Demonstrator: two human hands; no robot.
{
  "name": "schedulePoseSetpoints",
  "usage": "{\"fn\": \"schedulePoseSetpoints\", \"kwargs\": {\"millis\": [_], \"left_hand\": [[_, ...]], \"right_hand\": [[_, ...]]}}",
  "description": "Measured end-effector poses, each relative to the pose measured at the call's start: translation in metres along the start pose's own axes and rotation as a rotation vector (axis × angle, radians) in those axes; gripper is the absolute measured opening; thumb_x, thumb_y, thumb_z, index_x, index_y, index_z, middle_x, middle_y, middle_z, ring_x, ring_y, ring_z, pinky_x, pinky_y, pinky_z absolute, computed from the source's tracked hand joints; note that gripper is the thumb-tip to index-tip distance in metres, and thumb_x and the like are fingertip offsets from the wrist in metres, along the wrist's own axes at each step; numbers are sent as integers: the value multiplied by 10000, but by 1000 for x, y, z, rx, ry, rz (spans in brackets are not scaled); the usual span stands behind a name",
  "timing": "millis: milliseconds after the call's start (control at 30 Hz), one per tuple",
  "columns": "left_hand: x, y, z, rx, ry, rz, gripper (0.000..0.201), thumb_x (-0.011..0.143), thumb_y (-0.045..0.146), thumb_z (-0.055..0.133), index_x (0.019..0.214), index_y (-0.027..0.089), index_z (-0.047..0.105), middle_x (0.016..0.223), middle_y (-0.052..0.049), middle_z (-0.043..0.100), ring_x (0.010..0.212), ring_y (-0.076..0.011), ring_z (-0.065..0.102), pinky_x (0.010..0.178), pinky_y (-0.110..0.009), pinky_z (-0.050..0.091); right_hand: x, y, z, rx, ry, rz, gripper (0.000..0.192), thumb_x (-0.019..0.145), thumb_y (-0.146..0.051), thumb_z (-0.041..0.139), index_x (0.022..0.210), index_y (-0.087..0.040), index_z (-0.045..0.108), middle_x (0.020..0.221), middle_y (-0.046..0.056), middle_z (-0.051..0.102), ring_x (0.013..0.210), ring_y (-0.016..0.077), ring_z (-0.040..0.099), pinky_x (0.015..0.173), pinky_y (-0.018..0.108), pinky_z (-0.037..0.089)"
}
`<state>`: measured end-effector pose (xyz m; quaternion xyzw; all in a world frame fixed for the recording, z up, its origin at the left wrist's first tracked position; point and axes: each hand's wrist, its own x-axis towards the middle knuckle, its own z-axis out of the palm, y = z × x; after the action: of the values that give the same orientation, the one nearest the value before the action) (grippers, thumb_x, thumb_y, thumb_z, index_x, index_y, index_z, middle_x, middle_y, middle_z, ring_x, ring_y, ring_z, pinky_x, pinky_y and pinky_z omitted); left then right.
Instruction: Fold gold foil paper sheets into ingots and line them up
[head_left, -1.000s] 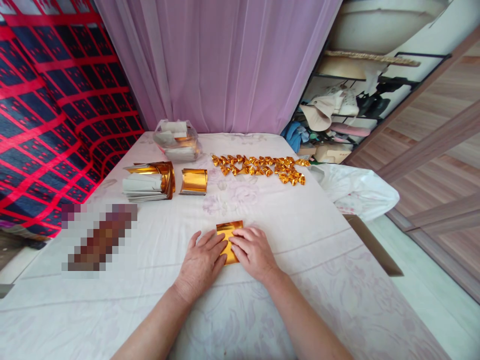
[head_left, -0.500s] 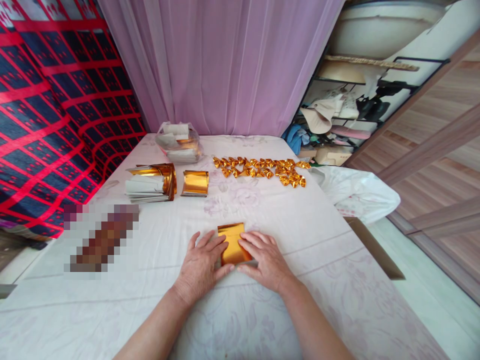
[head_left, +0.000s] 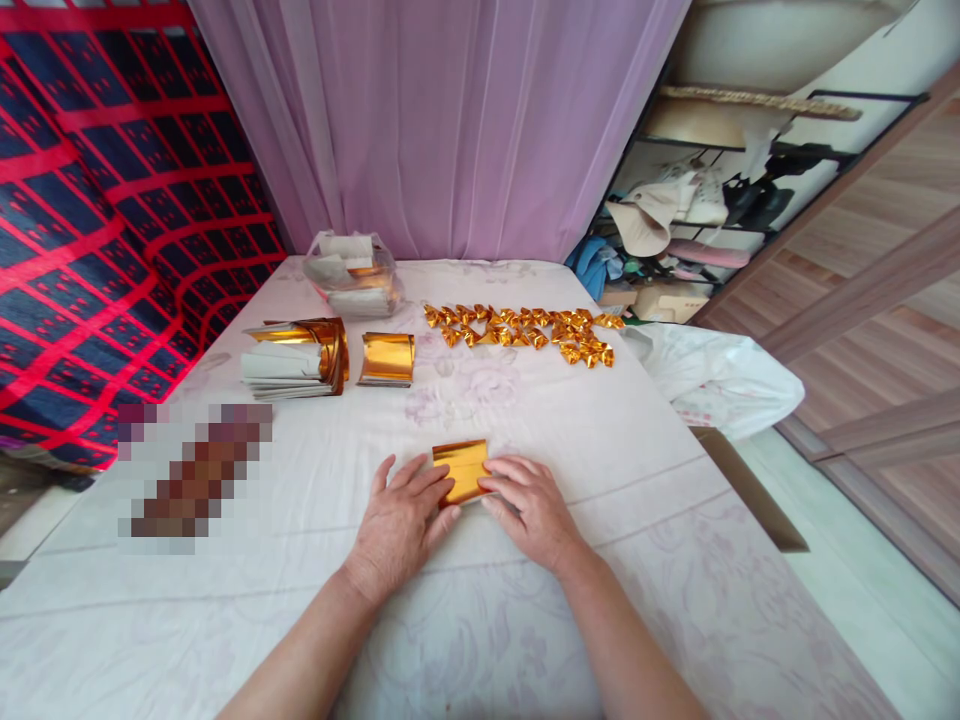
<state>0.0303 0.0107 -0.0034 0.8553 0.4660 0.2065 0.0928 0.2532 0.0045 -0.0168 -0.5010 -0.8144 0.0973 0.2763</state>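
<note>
curtain (head_left: 442,120): lilac, hangs behind the far edge of the table.
quilt (head_left: 90,230): red and dark blue grid, fills the left side.
table (head_left: 615,470): covered in a white cloth with a faint floral print, everything below sits on it.
shelf rack (head_left: 697,210): right of the curtain, cluttered with hats and cloth.
white bag (head_left: 712,375): lies at the table's right edge.
folded gold pieces (head_left: 525,330): long cluster in rows, far centre-right, well apart from the hands.
paper stack (head_left: 296,358): white sheets with gold foil curled over the right end, far left.
gold roll (head_left: 388,358): small curled foil sheet, just beside the stack on its right.
clear bag (head_left: 352,275): behind the stack, holds white and gold paper, contents hard to make out.
left hand (head_left: 401,520): palm down, fingers spread flat, fingertips on the left edge of the gold sheet.
right hand (head_left: 529,505): palm down, fingers together, tips pressing the sheet's right edge.
gold sheet (head_left: 461,468): near centre of the table, lies flat between both hands, looks folded over once, near edge tucked under the fingertips.
</note>
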Motion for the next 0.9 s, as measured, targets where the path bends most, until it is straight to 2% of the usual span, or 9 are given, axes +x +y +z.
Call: {"fn": "schedulePoseSetpoints", "kwargs": {"millis": [167,333,433,500,600,700,800,900], "left_hand": [[1,-1,3,-12,-24,-47,282,959,383,461,1093,253,671,1200,-36,686,1232,-280,523,1086,-590,244],[2,-3,6,-19,-17,-71,247,952,340,480,1102,243,652,1193,-41,689,1226,-277,528,1078,-587,259],[1,-5,8,-21,-17,-82,266,942,322,492,1167,239,607,1189,-52,689,1229,-276,525,1075,-583,272],[1,-5,8,-17,-4,-78,346,932,306,500,1266,222,534,1195,-74,683,1215,-273,536,1070,-578,291],[-1,-1,7,32,62,-29,465,921,274,501,1372,188,430,1290,-121,620,1238,-284,519,1068,-574,314],[-3,10,7,87,123,47,407,915,243,492,1319,194,502,1383,-130,536,1311,-307,444,1071,-553,345],[-5,22,12,57,89,165,367,924,233,483,1285,199,537,1266,-104,622,1209,-266,539,1041,-483,426],[-8,28,19,76,51,214,375,929,240,484,1293,161,531,1235,-107,644,1163,-259,578,1022,-459,461]], "right_hand": [[4,-2,9,19,119,72,162,906,-263,558,890,-243,718,1052,33,698,1018,199,606,877,367,436],[9,-4,15,3,170,126,164,890,-282,570,806,-216,694,1008,45,696,973,196,607,859,355,445],[11,-5,16,-29,167,150,167,878,-292,580,761,-218,674,991,48,692,952,197,601,858,354,445],[13,-5,16,-45,168,160,165,869,-292,590,740,-218,660,982,46,690,939,198,599,849,350,442],[15,-6,17,-48,172,170,169,865,-284,590,720,-216,643,969,43,687,922,197,595,839,347,436],[16,-7,17,-45,170,178,174,869,-282,584,715,-223,640,964,43,686,914,198,589,834,348,431],[16,-7,17,-52,168,184,166,870,-280,586,725,-223,643,968,45,685,925,202,586,837,349,428],[16,-7,17,-59,165,192,148,867,-271,589,742,-215,645,972,46,685,938,203,589,837,344,429]]}}
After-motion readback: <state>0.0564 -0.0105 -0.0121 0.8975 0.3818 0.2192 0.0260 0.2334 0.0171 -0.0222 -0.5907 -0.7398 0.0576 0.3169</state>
